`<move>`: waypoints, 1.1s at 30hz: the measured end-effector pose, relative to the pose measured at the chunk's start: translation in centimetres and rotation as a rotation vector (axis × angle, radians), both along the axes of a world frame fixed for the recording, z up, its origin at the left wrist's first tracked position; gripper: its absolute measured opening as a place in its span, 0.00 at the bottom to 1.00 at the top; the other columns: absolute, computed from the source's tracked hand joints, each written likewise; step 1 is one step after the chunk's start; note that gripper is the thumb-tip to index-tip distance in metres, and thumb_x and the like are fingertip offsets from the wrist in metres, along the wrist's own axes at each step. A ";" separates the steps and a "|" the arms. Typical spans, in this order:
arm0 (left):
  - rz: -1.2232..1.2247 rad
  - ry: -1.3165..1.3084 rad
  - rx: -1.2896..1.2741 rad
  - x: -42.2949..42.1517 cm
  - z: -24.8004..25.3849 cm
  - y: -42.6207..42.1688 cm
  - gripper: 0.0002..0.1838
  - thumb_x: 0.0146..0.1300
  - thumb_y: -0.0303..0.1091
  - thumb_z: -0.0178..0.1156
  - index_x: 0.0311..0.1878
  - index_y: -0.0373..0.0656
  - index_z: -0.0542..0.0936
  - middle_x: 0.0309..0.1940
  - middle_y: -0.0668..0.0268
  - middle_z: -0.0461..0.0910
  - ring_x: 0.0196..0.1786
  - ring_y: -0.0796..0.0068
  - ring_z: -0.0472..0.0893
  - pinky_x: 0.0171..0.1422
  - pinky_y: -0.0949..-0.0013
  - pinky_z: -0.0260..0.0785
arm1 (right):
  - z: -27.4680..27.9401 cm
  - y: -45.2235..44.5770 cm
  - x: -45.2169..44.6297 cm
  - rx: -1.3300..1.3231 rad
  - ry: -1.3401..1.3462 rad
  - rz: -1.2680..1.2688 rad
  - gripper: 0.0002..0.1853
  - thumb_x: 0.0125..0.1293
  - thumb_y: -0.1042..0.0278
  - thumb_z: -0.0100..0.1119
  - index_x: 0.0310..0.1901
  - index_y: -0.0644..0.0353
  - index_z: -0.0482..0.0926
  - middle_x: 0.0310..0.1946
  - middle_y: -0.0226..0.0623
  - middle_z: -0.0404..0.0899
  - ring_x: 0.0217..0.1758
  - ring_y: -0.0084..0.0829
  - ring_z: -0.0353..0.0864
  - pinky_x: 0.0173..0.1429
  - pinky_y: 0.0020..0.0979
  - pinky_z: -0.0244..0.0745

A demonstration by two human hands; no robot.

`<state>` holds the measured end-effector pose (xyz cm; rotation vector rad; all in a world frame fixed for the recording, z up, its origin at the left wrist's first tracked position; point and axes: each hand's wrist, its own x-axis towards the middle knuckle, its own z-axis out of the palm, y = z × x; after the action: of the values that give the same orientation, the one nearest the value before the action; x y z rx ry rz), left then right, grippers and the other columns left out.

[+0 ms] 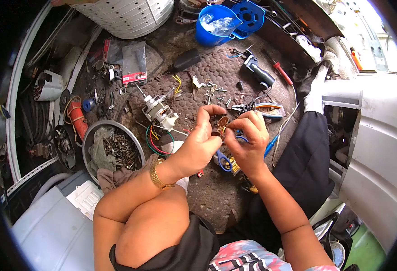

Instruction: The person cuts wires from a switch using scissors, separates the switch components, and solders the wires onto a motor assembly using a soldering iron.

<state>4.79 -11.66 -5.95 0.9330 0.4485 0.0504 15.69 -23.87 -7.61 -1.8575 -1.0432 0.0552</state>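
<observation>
The left hand [197, 147] and right hand [251, 134] meet above the floor [212, 196], each grip clenched on a small copper-coloured part [222, 122] held between them; fingers partly hide the contact. A motor [161, 113] with coloured wires lies near the left hand, pliers [276, 114] beyond the right. A bowl [88, 147] of screws [121, 151] sits farther left.

From my remote station I count one left hand [196, 147] and one right hand [251, 147]; copper-coloured parts [223, 122], at least one; one motor [159, 112]; one bracelet [155, 175]; one pair of pliers [274, 111]; one red-handled tool [283, 73]; one white basket [128, 19]; one blue bucket [204, 37]; one grey bowl [88, 152]. Bolts [122, 151] in the bowl: numerous, too crowded for me to record exactly
</observation>
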 end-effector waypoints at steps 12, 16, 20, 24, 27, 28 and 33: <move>-0.097 0.077 0.125 -0.2 -1.3 0.5 0.15 0.73 0.36 0.59 0.57 0.38 0.74 0.42 0.70 0.79 0.43 0.84 0.76 0.50 0.75 0.70 | 0.0 0.0 1.3 0.041 -0.115 0.017 0.11 0.46 0.79 0.69 0.32 0.57 0.80 0.27 0.34 0.74 0.30 0.38 0.70 0.34 0.37 0.65; -0.152 0.032 -0.006 -0.7 -2.3 1.6 0.17 0.76 0.43 0.54 0.55 0.39 0.76 0.38 0.69 0.81 0.40 0.81 0.79 0.47 0.74 0.70 | 0.0 0.0 1.4 0.037 -0.127 0.037 0.12 0.45 0.79 0.70 0.33 0.58 0.80 0.27 0.34 0.74 0.30 0.37 0.71 0.34 0.36 0.67; -0.161 0.051 -0.009 -0.3 -1.8 1.6 0.20 0.78 0.47 0.49 0.54 0.39 0.78 0.38 0.67 0.82 0.37 0.79 0.79 0.44 0.73 0.70 | -0.2 0.2 1.5 0.041 -0.135 0.065 0.13 0.44 0.80 0.70 0.33 0.58 0.80 0.27 0.34 0.74 0.30 0.37 0.71 0.34 0.36 0.68; -0.076 0.181 -0.156 0.5 -1.7 2.3 0.19 0.78 0.48 0.49 0.52 0.42 0.80 0.39 0.70 0.83 0.37 0.81 0.78 0.42 0.74 0.69 | 0.2 0.1 1.9 -0.001 -0.164 0.089 0.12 0.44 0.82 0.69 0.32 0.58 0.80 0.27 0.34 0.75 0.31 0.36 0.73 0.36 0.35 0.68; -0.092 0.196 -0.206 0.3 -2.5 3.0 0.18 0.78 0.48 0.51 0.51 0.44 0.81 0.39 0.72 0.83 0.38 0.84 0.78 0.42 0.75 0.68 | 0.1 0.4 2.0 0.006 -0.190 0.078 0.12 0.44 0.80 0.70 0.32 0.58 0.80 0.27 0.33 0.74 0.30 0.37 0.71 0.34 0.36 0.68; -0.060 0.182 -0.243 0.4 -2.7 2.7 0.17 0.77 0.47 0.52 0.51 0.44 0.81 0.40 0.73 0.83 0.38 0.85 0.77 0.42 0.76 0.68 | 0.0 0.4 1.9 0.004 -0.181 0.057 0.12 0.44 0.80 0.70 0.32 0.58 0.79 0.27 0.33 0.75 0.30 0.37 0.71 0.34 0.36 0.68; 0.037 0.161 -0.158 0.8 -2.0 1.5 0.13 0.73 0.43 0.61 0.47 0.44 0.82 0.32 0.80 0.75 0.38 0.89 0.72 0.46 0.79 0.65 | -0.6 0.5 1.0 -0.007 0.085 -0.061 0.09 0.49 0.80 0.68 0.32 0.59 0.79 0.25 0.34 0.74 0.29 0.34 0.73 0.35 0.33 0.68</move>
<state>5.62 -10.11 -7.97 0.7763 0.6103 -0.0270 16.71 -23.38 -8.25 -1.8759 -0.9286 0.1006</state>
